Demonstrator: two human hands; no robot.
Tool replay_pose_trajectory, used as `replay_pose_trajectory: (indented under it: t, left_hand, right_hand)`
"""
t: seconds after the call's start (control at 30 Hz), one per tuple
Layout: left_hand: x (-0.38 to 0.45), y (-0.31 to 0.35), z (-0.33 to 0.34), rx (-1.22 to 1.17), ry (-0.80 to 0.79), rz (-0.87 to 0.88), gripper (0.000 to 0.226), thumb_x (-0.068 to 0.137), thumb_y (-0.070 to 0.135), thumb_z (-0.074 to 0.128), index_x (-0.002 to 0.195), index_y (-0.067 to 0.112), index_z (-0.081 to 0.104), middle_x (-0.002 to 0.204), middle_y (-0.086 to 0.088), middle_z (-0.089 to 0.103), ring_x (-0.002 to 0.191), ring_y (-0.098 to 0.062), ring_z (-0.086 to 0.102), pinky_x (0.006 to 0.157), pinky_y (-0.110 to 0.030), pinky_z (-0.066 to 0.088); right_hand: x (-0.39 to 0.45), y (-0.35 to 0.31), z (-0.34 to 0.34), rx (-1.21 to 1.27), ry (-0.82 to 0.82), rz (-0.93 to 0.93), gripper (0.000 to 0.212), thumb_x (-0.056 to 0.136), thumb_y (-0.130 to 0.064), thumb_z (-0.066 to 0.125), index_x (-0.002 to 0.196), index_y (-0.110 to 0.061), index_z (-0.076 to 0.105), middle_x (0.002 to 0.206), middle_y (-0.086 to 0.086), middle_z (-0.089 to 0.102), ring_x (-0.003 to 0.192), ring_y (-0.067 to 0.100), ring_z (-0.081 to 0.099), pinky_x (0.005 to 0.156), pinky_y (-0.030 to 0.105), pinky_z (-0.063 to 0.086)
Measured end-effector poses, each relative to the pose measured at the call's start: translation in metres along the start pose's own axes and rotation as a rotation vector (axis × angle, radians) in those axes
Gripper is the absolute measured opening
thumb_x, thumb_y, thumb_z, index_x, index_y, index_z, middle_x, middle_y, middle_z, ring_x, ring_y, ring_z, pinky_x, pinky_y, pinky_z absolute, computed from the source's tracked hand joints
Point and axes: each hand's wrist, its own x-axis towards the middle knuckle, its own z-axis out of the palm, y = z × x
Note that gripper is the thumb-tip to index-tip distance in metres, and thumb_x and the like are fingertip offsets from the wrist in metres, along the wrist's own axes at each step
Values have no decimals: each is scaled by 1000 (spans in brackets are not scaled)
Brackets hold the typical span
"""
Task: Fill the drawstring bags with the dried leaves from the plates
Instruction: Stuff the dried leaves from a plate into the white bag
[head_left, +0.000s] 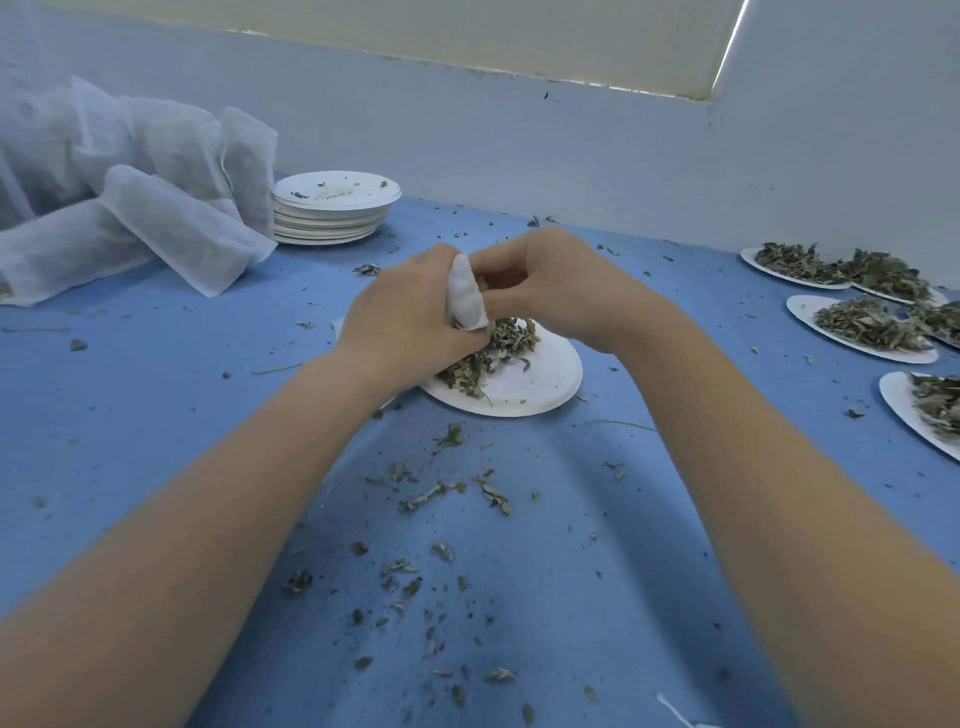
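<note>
A white paper plate (535, 384) lies at the middle of the blue table, with a pile of dried leaves (493, 348) on its far left part. Just above the pile, my left hand (405, 306) grips a small white drawstring bag (467, 296), bunched between the fingers. My right hand (550, 280) is curled against the bag's right side, its fingertips pinching at the bag's mouth; whether leaves are between them is hidden.
Filled white fabric bags (156, 208) are heaped at the far left. A stack of used paper plates (332, 208) stands behind them. Several plates of dried leaves (862, 322) line the right edge. Loose leaf crumbs (441, 493) litter the cloth near me.
</note>
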Motion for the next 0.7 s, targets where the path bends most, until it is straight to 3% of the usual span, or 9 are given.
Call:
replay_pose_trajectory:
  t: [0.03,0.07,0.1,0.27,0.4,0.5,0.57,0.7]
  left_hand:
    - [0,0,0,2,-7,3,35,72,36,68,88,22,40,77,9,46,76,-18,48,58,-29,30]
    - [0,0,0,10,-21,9,36,72,36,68,89,22,39,76,10,45,75,-18,48,56,-29,30]
    - [0,0,-1,22,-37,19,38,72,36,68,91,23,38,76,10,45,75,-18,48,56,-29,30]
    - [0,1,-1,121,-56,44,41,76,36,64,106,16,46,91,1,55,83,-24,53,64,-31,36]
    - [0,0,-1,216,-40,82,41,78,35,63,108,12,48,96,-5,58,85,-27,54,64,-31,32]
    - [1,-1,-1,231,-28,101,44,78,36,65,110,12,47,97,-5,58,86,-27,55,64,-31,34]
    - [1,-2,-1,226,-16,100,45,76,36,66,110,13,47,95,-4,58,85,-27,55,64,-32,36]
    - [1,-4,-2,181,13,87,44,76,37,66,108,14,47,87,0,53,77,-23,50,62,-31,33]
  right_hand:
    - [0,1,-1,20,-4,11,25,81,-4,66,100,-18,74,93,12,71,78,13,65,75,19,52]
    - [-1,1,-2,40,-4,28,27,81,-2,66,102,-17,73,99,14,71,92,24,66,92,34,51]
    - [-2,1,-3,65,-4,48,29,81,0,66,104,-15,72,102,15,70,101,29,64,99,42,46]
    - [1,-2,-3,92,9,133,30,79,5,67,106,-8,71,106,19,68,102,23,66,94,35,49]
    - [6,-8,-4,-72,21,165,23,77,-4,73,99,-10,74,110,26,61,110,38,53,100,48,41]
    - [9,-9,-10,-66,17,192,27,72,6,72,91,-13,75,106,22,65,97,35,63,93,38,50]
    - [12,-6,-15,54,-23,217,35,72,16,67,91,-12,74,101,18,70,88,22,68,82,26,56]
    - [15,0,-18,339,-65,226,23,81,11,62,94,-5,71,94,10,73,86,17,71,71,17,54]
